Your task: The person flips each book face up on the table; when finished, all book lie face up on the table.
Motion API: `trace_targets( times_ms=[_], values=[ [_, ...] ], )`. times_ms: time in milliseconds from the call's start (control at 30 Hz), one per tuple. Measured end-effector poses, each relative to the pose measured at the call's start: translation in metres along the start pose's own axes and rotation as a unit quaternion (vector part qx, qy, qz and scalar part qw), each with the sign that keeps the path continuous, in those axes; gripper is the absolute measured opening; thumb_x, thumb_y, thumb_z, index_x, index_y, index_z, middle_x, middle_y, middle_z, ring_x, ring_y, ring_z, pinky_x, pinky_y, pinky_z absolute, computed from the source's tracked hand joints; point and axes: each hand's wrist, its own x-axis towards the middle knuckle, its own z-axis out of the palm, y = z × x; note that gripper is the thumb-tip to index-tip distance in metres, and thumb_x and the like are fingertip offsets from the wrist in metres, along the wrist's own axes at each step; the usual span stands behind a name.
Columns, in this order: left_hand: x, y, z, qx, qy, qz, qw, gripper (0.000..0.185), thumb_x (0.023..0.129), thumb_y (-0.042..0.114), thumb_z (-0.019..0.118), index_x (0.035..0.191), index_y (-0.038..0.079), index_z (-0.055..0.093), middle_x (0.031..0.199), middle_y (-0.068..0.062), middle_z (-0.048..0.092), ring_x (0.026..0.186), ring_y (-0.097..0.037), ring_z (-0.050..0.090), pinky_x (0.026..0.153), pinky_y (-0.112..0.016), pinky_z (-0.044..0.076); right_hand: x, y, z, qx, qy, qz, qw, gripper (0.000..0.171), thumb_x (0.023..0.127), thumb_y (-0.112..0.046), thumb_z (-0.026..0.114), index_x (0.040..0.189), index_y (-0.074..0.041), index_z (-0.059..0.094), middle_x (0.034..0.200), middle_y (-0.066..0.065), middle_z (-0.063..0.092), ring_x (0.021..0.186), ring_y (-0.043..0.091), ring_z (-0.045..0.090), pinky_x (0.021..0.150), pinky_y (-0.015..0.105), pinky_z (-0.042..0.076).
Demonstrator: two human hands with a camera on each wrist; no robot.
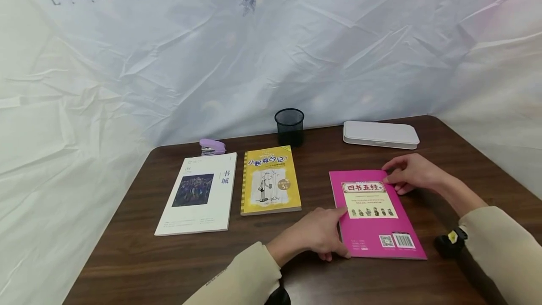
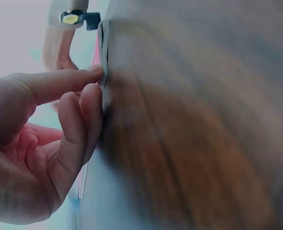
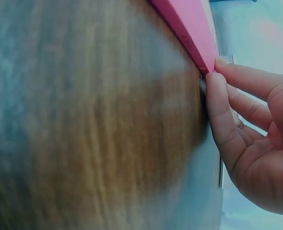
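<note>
pink book (image 1: 374,211), left hand (image 1: 315,234), right hand (image 1: 412,173) touching

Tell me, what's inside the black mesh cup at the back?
Nothing shows above the rim of the black mesh cup. Its dark mesh wall hides the bottom, so anything small lying inside cannot be seen.

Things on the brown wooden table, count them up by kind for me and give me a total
Books: 3 (white paperback book, yellow paperback book, pink paperback book touched by the left hand and right hand)
Black mesh pen cups: 1
Purple staplers: 1
White flat cases: 1
Total: 6
</note>
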Motion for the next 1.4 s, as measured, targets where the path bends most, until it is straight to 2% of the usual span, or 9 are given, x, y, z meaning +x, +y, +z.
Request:
trace_targets(
  times_ms=[233, 400, 533, 700, 800, 967, 1233, 1300, 1400],
  values=[
    [-0.002, -0.003, -0.003, -0.016, 0.0, -0.01, 0.9998, 0.089, 0.082, 0.012, 0.092, 0.157, 0.012, 0.045, 0.062, -0.002, 0.064, 0.042, -0.013, 0.062, 0.041, -0.026, 0.055, -0.003, -0.001, 0.003, 0.004, 0.014, 0.003, 1.0, 0.061, 0.101, -0.018, 0.072, 0.143, 0.017, 0.048, 0.095, 0.011, 0.069, 0.073, 0.014, 0.069, 0.068, 0.032, 0.066],
    [-0.004, -0.006, -0.005, -0.027, -0.003, 0.002, 0.9996, 0.094, 0.081, 0.009, 0.091, 0.161, 0.009, 0.04, 0.058, -0.001, 0.065, 0.041, -0.012, 0.062, 0.041, -0.026, 0.055, -0.004, 0.002, 0.0, 0.04, 0.002, 0.005, 0.999, 0.06, 0.102, -0.02, 0.071, 0.144, 0.016, 0.047, 0.107, 0.014, 0.07, 0.081, 0.016, 0.072, 0.076, 0.033, 0.067],
    [-0.005, -0.01, -0.007, -0.035, -0.007, 0.007, 0.9994, 0.096, 0.081, 0.006, 0.091, 0.162, 0.008, 0.039, 0.058, -0.001, 0.065, 0.041, -0.012, 0.061, 0.041, -0.027, 0.055, -0.007, 0.007, -0.005, 0.079, -0.013, -0.01, 0.997, 0.061, 0.105, -0.025, 0.068, 0.146, 0.013, 0.044, 0.116, 0.016, 0.071, 0.088, 0.019, 0.074, 0.082, 0.036, 0.067],
    [-0.006, -0.011, -0.009, -0.041, -0.019, 0.01, 0.9989, 0.099, 0.082, 0.003, 0.09, 0.164, 0.007, 0.035, 0.058, -0.001, 0.065, 0.042, -0.013, 0.062, 0.042, -0.027, 0.056, -0.016, 0.015, -0.011, 0.131, -0.005, -0.04, 0.991, 0.053, 0.107, -0.019, 0.062, 0.149, 0.005, 0.041, 0.116, 0.009, 0.074, 0.092, 0.02, 0.076, 0.083, 0.038, 0.067],
    [-0.006, -0.011, -0.009, -0.039, -0.023, 0.008, 0.999, 0.099, 0.083, 0.003, 0.089, 0.165, 0.009, 0.034, 0.058, -0.001, 0.065, 0.043, -0.013, 0.062, 0.043, -0.026, 0.056, -0.018, 0.021, -0.012, 0.151, 0.002, -0.063, 0.987, 0.045, 0.106, -0.012, 0.063, 0.147, -0.002, 0.046, 0.112, 0.002, 0.076, 0.094, 0.02, 0.076, 0.082, 0.039, 0.067],
    [-0.006, -0.012, -0.009, -0.041, -0.027, 0.014, 0.9987, 0.1, 0.083, 0.002, 0.089, 0.165, 0.008, 0.033, 0.058, 0.0, 0.065, 0.043, -0.012, 0.062, 0.043, -0.026, 0.056, -0.016, 0.03, -0.01, 0.14, 0.009, -0.084, 0.987, 0.042, 0.103, -0.009, 0.067, 0.144, -0.007, 0.057, 0.111, -0.006, 0.075, 0.098, 0.015, 0.075, 0.083, 0.037, 0.067],
    [-0.006, -0.014, -0.01, -0.047, -0.029, 0.015, 0.9984, 0.101, 0.083, 0.001, 0.088, 0.166, 0.008, 0.032, 0.059, 0.0, 0.065, 0.043, -0.012, 0.062, 0.043, -0.026, 0.056, -0.014, 0.034, -0.007, 0.128, 0.015, -0.094, 0.987, 0.051, 0.101, -0.009, 0.07, 0.15, -0.005, 0.055, 0.115, -0.012, 0.075, 0.1, 0.009, 0.074, 0.083, 0.034, 0.067],
    [-0.006, -0.014, -0.01, -0.048, -0.028, 0.015, 0.9984, 0.101, 0.083, 0.001, 0.088, 0.166, 0.008, 0.032, 0.059, 0.001, 0.065, 0.043, -0.012, 0.062, 0.043, -0.026, 0.056, -0.015, 0.033, -0.007, 0.121, 0.017, -0.093, 0.988, 0.055, 0.1, -0.01, 0.071, 0.152, -0.004, 0.053, 0.118, -0.008, 0.075, 0.101, 0.008, 0.074, 0.083, 0.034, 0.067],
    [-0.007, -0.014, -0.01, -0.045, -0.029, 0.015, 0.9984, 0.101, 0.082, 0.002, 0.089, 0.166, 0.008, 0.032, 0.059, 0.001, 0.065, 0.044, -0.012, 0.062, 0.043, -0.025, 0.056, -0.015, 0.031, -0.006, 0.103, 0.02, -0.092, 0.99, 0.059, 0.1, -0.011, 0.071, 0.154, 0.001, 0.049, 0.126, 0.006, 0.074, 0.101, 0.006, 0.073, 0.083, 0.035, 0.067]
  ],
)
